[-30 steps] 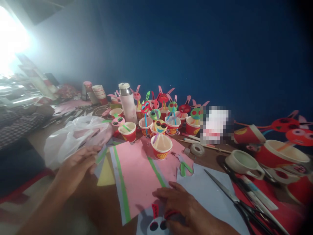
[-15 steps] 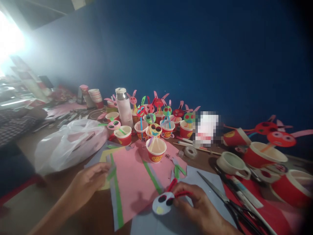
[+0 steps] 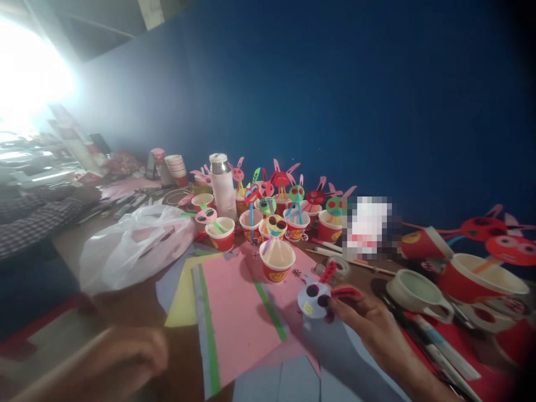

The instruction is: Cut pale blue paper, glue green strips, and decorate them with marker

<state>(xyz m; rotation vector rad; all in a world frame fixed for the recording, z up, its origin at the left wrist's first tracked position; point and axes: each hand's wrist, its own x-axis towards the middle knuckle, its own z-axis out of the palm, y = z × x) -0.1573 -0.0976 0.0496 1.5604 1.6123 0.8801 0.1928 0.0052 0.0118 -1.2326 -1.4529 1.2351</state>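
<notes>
"So, what's new?"

"On the left, the left hand (image 3: 138, 354) has pulled back low, away from the yellow paper (image 3: 183, 301). It's blurry. Its fingers look curled, but I can't tell if they hold anything."

"And the right hand (image 3: 371, 324)?"

"Its thumb and finger pinch the pale blue bunny head (image 3: 313, 300) by its side. They've lifted it farther out, so one hand has it now. It has eyes, ears and a yellow mouth, so I think it's nearly made."

"What's in the cups?"

"Way past the left fingers, a plastic bag (image 3: 129, 251) shows something pinkish. Next, a paper cup (image 3: 221, 243) has a green strip in it. Left of the right fingers, the front cup (image 3: 276, 273) holds paper strips. Right of them is a mug (image 3: 404, 306); I can't tell what's inside. Past that, a big red cup (image 3: 458, 276) has an orange strip."
</notes>
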